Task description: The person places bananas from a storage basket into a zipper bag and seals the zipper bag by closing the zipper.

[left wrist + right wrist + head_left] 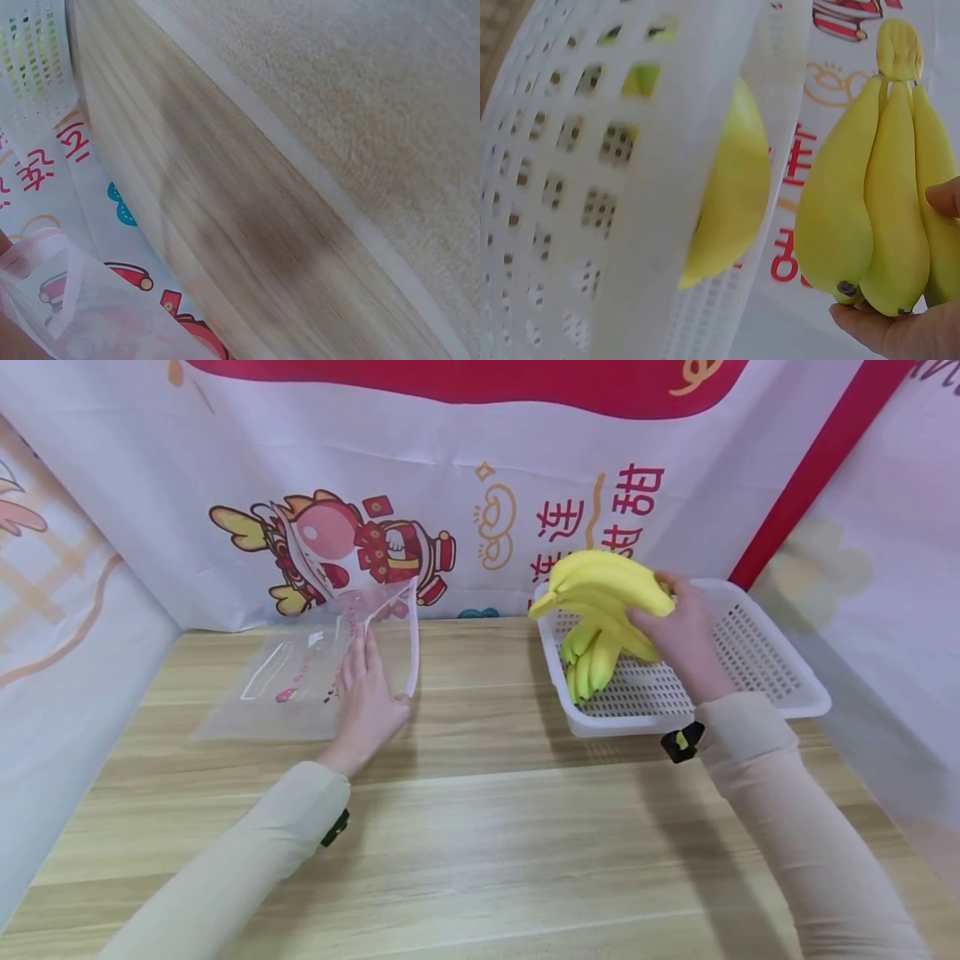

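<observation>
At the left of the table (pixel 480 852), head view: left hand (pixel 366 697) lies at the mouth of a clear plastic bag (pixel 300 681), fingers extended and close together, thumb splayed off toward the pale pink rim strip (pixel 414 647) — set so, I judge, to spread the mouth. No pinch made out. Over to the right, the right hand (pixel 686 631) holds a banana bunch (pixel 611 585) above the white basket (pixel 622 724), stem end jutting past the left rim; held near the tips, probably because that leaves the stem end free. Other bananas (pixel 600 664), green-tipped, lie inside the basket beneath; whether they touch the bunch, cannot tell. Left wrist view: bag mouth in the lower left corner, the strip looped round a gap; only slivers of hand at the edge, too cropped to judge the contact. Right wrist view: thumb against one side, fingers under the blunt ends — clamped on the bunch, spread about as wide as the fruit. Basket wall fills the near left, yellow fruit showing past its rim.
</observation>
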Available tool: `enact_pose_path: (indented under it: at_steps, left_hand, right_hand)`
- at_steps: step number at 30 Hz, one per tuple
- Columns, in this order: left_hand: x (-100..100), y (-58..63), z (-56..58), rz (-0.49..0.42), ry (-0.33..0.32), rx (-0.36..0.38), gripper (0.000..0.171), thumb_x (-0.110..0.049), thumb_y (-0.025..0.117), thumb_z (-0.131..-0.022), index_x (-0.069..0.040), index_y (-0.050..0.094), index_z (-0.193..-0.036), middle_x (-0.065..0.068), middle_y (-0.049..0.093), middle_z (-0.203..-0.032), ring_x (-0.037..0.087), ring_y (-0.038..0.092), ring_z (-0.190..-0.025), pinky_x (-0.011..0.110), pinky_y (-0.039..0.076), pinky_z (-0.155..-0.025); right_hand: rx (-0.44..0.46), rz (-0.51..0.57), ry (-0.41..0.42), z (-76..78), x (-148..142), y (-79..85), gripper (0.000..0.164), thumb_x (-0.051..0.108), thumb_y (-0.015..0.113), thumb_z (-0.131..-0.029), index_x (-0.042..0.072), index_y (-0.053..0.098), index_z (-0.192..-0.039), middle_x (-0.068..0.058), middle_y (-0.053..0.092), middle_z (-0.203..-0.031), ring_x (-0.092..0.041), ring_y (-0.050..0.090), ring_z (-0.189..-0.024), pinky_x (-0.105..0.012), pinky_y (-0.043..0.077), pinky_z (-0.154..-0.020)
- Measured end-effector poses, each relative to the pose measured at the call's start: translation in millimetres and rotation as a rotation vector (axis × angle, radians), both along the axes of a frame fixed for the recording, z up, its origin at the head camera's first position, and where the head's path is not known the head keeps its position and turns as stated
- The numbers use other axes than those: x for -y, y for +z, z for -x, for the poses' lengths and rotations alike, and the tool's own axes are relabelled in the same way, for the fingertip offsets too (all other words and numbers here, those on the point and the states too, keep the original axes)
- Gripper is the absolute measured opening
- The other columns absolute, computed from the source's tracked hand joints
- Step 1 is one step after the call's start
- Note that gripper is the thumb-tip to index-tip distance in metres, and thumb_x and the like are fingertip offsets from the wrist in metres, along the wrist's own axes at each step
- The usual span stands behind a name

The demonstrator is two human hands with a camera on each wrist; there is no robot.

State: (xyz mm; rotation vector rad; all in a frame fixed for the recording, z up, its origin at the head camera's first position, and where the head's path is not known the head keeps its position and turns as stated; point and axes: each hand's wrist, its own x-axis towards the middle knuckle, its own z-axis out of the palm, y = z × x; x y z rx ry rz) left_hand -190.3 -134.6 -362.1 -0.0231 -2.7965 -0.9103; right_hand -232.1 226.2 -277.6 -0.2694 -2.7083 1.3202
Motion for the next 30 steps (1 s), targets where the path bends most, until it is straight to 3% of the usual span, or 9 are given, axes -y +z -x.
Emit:
enact_pose_path:
  at_steps: [20, 30]
  left_hand:
    - [-5.7, 1.3, -0.3, -0.017, -0.017, 0.017, 0.104, -0.006, 0.065, -0.072, -0.001, 0.0, -0.153, 0.014, -0.007, -0.162, 0.043, 0.003, -0.147, 0.064, 0.006, -0.117]
    - [-8.6, 0.3, -1.3, -0.026, -0.016, 0.022, 0.106, -0.005, 0.065, -0.071, -0.003, -0.003, -0.153, 0.013, -0.009, -0.162, 0.044, 0.003, -0.147, 0.065, 0.006, -0.117]
  right_hand:
    - [-0.081, -0.035, 0.061, 3.1, 42.5, 5.3, 0.07, 0.019, 0.06, -0.091, 0.012, 0.025, -0.151, -0.014, 0.032, -0.15, -0.029, 0.042, -0.123, -0.046, 0.043, -0.105]
    - [-0.119, -0.042, 0.122, 5.7, 65.3, -4.5, 0.068, 0.017, 0.064, -0.087, 0.011, 0.033, -0.147, -0.016, 0.037, -0.145, -0.028, 0.044, -0.118, -0.045, 0.043, -0.104]
